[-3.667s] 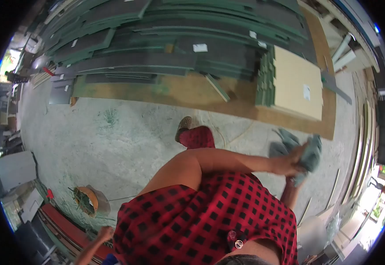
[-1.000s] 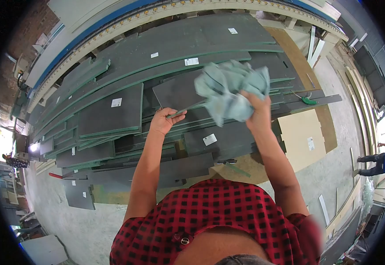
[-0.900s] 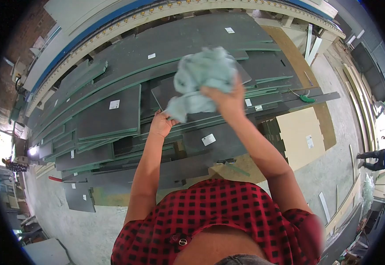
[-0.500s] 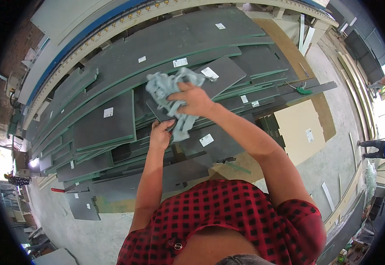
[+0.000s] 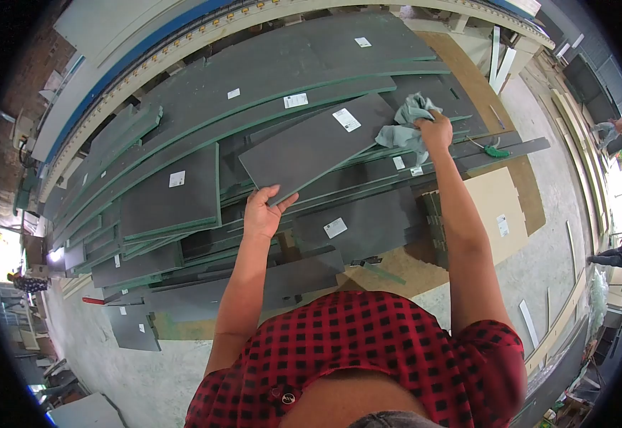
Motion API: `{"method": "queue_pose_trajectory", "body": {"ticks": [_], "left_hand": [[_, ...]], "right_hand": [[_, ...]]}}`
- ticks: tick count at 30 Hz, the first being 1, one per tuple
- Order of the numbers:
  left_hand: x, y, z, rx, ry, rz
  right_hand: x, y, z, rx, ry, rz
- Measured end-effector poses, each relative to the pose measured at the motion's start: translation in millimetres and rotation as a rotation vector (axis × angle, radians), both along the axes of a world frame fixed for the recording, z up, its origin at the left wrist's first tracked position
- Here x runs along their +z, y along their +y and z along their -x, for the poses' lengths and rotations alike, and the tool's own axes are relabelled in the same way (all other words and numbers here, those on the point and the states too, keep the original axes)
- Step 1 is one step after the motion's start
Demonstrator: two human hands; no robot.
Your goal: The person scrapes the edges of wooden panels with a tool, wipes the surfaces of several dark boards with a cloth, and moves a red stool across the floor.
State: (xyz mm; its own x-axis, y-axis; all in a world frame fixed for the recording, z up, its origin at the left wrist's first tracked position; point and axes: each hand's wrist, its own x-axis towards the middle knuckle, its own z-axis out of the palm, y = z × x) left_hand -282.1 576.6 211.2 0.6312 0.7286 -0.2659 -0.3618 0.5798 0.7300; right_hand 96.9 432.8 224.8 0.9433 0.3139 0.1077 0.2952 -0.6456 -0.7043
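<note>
A dark grey rectangular panel [image 5: 307, 150] with a white label [image 5: 346, 120] lies slantwise over the stacked boards. My left hand [image 5: 262, 212] grips the panel at its near left corner, with the thumb on top. A crumpled pale blue-grey cloth [image 5: 405, 130] is bunched in my right hand [image 5: 435, 133], at the panel's far right end. Under and around the panel are piled dark boards with green edges, among them a labelled square board [image 5: 165, 192] on the left.
A long machine [image 5: 147, 64] with a blue stripe runs behind the pile. Beige panels [image 5: 496, 207] stand stacked at the right, and a green-handled tool [image 5: 496, 152] lies on the boards. Other people [image 5: 614, 128] are at the far right and far left [image 5: 29, 283].
My right hand has swept the cloth from the panel's left part to its right end, uncovering the surface. My left hand keeps its hold at the near left corner.
</note>
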Motion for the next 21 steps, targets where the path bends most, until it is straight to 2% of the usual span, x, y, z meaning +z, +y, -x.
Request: {"method": "queue_pose_trajectory", "body": {"ticks": [1, 3, 5, 7, 9, 10, 11, 13, 15, 17, 21], "left_hand": [[8, -3, -4, 0.026, 0.008, 0.069], [17, -5, -9, 0.042, 0.021, 0.142], [22, -2, -14, 0.020, 0.153, 0.213], [25, -6, -24, 0.039, 0.239, 0.227], [23, -6, -27, 0.064, 0.326, 0.238], [14, -3, -24, 0.011, 0.319, 0.209], [6, 1, -20, -0.040, 0.312, 0.182], [-2, 5, -16, -0.092, 0.267, 0.173], [-9, 3, -14, -0.049, 0.230, 0.165], [-10, 0, -12, -0.076, 0.203, 0.156], [-16, -7, -14, -0.106, 0.173, 0.226]], "right_hand": [[10, -2, 10, -0.004, 0.001, 0.003], [28, 7, 44, 0.238, 0.039, -0.408], [54, 15, 100, 0.475, -0.189, -0.470], [69, 23, 150, 0.731, -0.191, -0.421], [63, 37, 185, 0.853, -0.221, -0.255], [59, 45, 196, 0.902, -0.026, -0.182], [55, 52, 201, 0.899, -0.027, -0.185], [47, 61, 207, 0.894, -0.053, 0.140], [48, 67, 195, 0.930, -0.015, 0.163], [52, 67, 185, 0.912, -0.248, 0.266], [37, 86, 158, 1.046, -0.126, 0.364]]}}
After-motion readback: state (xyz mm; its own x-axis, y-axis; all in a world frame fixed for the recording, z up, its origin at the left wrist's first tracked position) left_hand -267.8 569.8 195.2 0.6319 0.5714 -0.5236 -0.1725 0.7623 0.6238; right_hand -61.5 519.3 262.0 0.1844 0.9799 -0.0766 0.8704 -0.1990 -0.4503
